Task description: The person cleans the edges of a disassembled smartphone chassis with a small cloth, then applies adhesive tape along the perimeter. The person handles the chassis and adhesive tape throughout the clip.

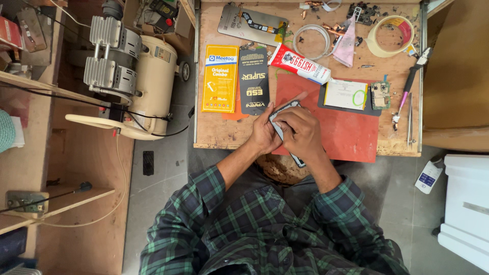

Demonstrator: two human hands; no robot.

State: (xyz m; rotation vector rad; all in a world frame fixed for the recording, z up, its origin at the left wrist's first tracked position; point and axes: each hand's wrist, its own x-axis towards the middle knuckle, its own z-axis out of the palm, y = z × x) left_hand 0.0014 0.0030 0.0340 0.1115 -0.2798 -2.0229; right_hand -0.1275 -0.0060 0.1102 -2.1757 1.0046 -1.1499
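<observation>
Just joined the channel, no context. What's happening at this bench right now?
A person in a green plaid shirt holds a phone-like device with both hands over a red mat on a wooden workbench. The left hand grips its side; the right hand covers its face. A glue tube, yellow and black packets, a tape roll and a small circuit board lie untouched behind. A compressor sits on the floor to the left.

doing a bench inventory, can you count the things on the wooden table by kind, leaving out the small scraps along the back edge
Phone in both hands: 1
Flat packets, yellow and black: 2
Glue tube: 1
Tape roll: 1
Red mat: 1
Dark mat: 1
Circuit board: 1
Pliers: 1
Tweezers: 1
Metal back plate: 1
Total: 11
</observation>
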